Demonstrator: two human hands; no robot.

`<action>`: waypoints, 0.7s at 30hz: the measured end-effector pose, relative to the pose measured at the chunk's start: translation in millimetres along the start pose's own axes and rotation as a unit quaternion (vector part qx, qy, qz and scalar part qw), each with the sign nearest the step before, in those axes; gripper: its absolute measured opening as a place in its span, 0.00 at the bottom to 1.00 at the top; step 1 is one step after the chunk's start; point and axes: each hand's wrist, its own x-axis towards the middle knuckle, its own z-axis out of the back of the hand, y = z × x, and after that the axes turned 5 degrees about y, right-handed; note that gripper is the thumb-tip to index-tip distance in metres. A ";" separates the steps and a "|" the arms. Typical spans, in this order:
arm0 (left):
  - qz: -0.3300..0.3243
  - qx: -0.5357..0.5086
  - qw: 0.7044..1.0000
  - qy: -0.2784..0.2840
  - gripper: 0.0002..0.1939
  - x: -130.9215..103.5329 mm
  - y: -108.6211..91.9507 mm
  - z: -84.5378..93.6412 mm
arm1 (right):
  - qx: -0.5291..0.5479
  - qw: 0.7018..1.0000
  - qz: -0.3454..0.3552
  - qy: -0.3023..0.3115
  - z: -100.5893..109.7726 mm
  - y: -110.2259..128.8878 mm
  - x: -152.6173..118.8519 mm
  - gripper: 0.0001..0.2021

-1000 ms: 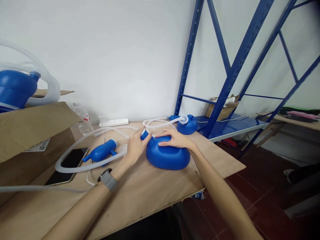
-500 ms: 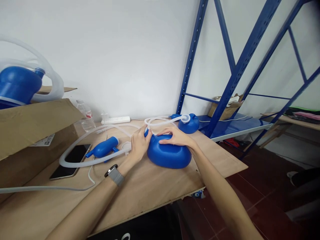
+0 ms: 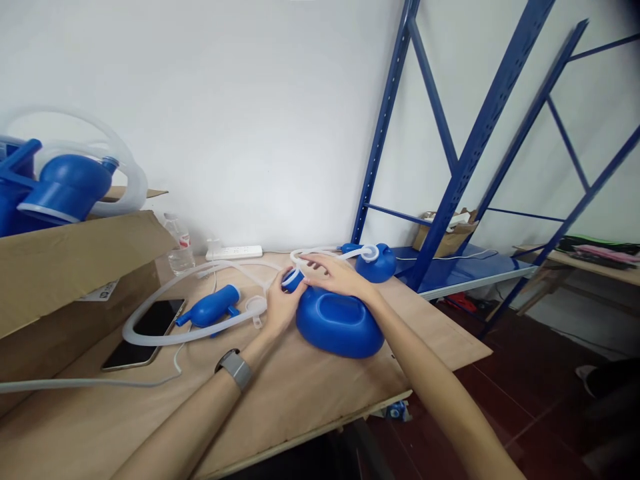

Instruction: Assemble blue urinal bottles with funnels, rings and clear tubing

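Note:
A rounded blue plastic container (image 3: 340,327) with a moulded recess lies on the wooden table in front of me. My left hand (image 3: 284,299) is closed on a small blue cap-like piece (image 3: 291,281) with a pale rim, at the container's left end. Above the container's far side, my right hand (image 3: 335,275) has its fingers stretched toward that piece; whether its fingertips touch it I cannot tell. Left of my hands, a blue plastic part with a spout (image 3: 213,307) lies beside a clear hose (image 3: 170,339) that ends in a whitish cap (image 3: 255,307).
A phone (image 3: 145,333) lies on the left. Behind are a water bottle (image 3: 179,247) and a power strip (image 3: 235,253). An open cardboard box (image 3: 85,263) holds blue parts and hoses. Another blue container (image 3: 376,265) stands at the back right, near a blue metal shelf (image 3: 460,270).
My right hand has moved off the top of the container, leftward toward the cap-like piece. The piece in my left hand now shows its opening. The view has tilted slightly upward.

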 end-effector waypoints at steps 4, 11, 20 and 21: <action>0.019 -0.059 0.998 0.008 0.36 -10.0 6.5 -2.8 | 0.067 0.992 0.092 0.054 -8.0 -3.6 10.6 0.29; 0.008 -0.033 0.999 0.023 0.36 -7.2 5.1 2.2 | 0.210 0.967 0.075 0.123 -17.9 -11.4 12.0 0.35; -0.022 0.178 0.984 -0.001 0.31 -1.0 7.1 12.6 | 0.184 0.973 0.076 0.117 -16.1 -8.2 17.9 0.33; -0.020 0.194 0.981 -0.003 0.31 -1.5 7.7 12.5 | 0.174 0.975 0.078 0.112 -16.0 -8.6 19.4 0.32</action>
